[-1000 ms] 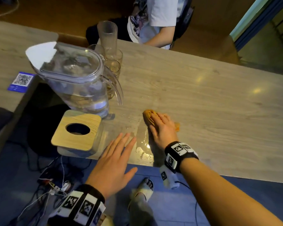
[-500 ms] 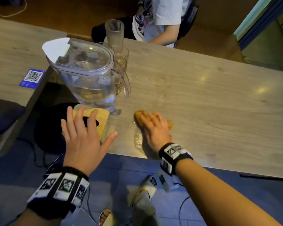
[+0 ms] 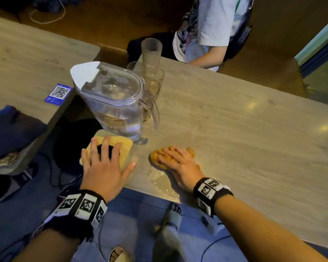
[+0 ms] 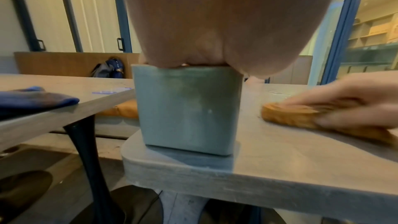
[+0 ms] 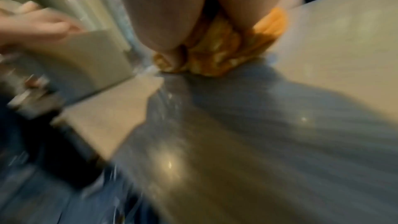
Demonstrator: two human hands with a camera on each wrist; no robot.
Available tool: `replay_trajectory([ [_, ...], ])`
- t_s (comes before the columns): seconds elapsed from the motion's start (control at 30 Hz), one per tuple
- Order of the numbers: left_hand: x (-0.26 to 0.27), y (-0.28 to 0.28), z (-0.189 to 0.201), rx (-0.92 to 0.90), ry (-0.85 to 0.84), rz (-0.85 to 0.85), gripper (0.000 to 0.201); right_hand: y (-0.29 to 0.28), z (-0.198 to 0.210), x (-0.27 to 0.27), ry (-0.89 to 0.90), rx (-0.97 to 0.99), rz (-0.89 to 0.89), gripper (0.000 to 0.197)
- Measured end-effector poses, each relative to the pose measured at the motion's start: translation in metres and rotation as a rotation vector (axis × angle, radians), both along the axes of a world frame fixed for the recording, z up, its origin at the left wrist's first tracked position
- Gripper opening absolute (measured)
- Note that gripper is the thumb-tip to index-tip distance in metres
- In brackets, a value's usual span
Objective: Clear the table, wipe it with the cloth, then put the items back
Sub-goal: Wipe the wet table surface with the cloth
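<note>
— Since a second ago, what has been moved?
— Left hand (image 3: 104, 172) has been carried off the tabletop (image 3: 244, 133) edge and laid on the wooden lid of the box (image 4: 187, 110) at the corner; the right hand (image 3: 180, 163) and the cloth (image 3: 157, 157) have been shifted a little toward the box.

— How is the tabletop laid out, largest things first?
— Pale wood grain is seen across it, with a wet patch (image 3: 163, 181) at the near edge just beside the cloth. A clear water jug (image 3: 116, 103) with a white spout is stood behind the box, and a cluster of glasses (image 3: 152, 72) is placed just behind the jug.

— And the box?
— It is set on the rounded corner, grey-green walled, with a dark hole in its lid.

— How are the fingers held?
— On the left hand they are spread and straight over the lid, partly covering the hole; nothing is gripped. On the right hand they are laid flat, pressing the bunched orange cloth onto the tabletop.

— Anything smaller?
— A blue QR card (image 3: 58, 93) is lying on the neighbouring table (image 3: 27, 59).
</note>
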State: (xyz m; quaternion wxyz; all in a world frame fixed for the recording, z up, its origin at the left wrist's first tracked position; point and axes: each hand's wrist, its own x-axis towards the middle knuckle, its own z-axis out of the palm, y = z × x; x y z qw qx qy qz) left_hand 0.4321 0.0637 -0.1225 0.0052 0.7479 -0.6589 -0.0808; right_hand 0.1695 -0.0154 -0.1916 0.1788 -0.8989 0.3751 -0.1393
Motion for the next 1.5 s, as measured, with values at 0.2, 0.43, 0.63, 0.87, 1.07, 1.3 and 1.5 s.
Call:
replay_trajectory([
  [0.2,-0.018,-0.001,0.036,-0.039,0.102,0.023,0.075,-0.099,0.003,-0.066,0.096,0.052,-0.363,0.046],
  [0.43,-0.070,-0.056,0.122,-0.600,0.030,-0.167,0.054,-0.097,0.005,-0.061,0.052,0.056,0.299,0.044],
  [0.63,-0.055,-0.137,0.174,-0.119,-0.158,0.084,0.080,-0.188,0.010,-0.052,0.232,0.177,-0.307,0.057],
  [0.87,-0.049,-0.153,0.162,0.118,-0.142,0.206,0.085,-0.166,0.001,-0.067,0.092,0.073,0.452,0.048],
  [1.07,-0.051,-0.155,0.160,0.076,-0.095,0.241,0.074,-0.259,0.011,-0.051,0.264,0.178,-0.389,0.063],
  [1.3,-0.053,-0.149,0.157,-0.023,-0.178,0.187,0.078,-0.241,-0.001,-0.075,0.048,0.038,0.406,0.046],
  [1.5,-0.050,-0.153,0.155,0.007,-0.171,0.217,0.079,-0.327,0.011,-0.038,0.274,0.167,-0.431,0.069],
])
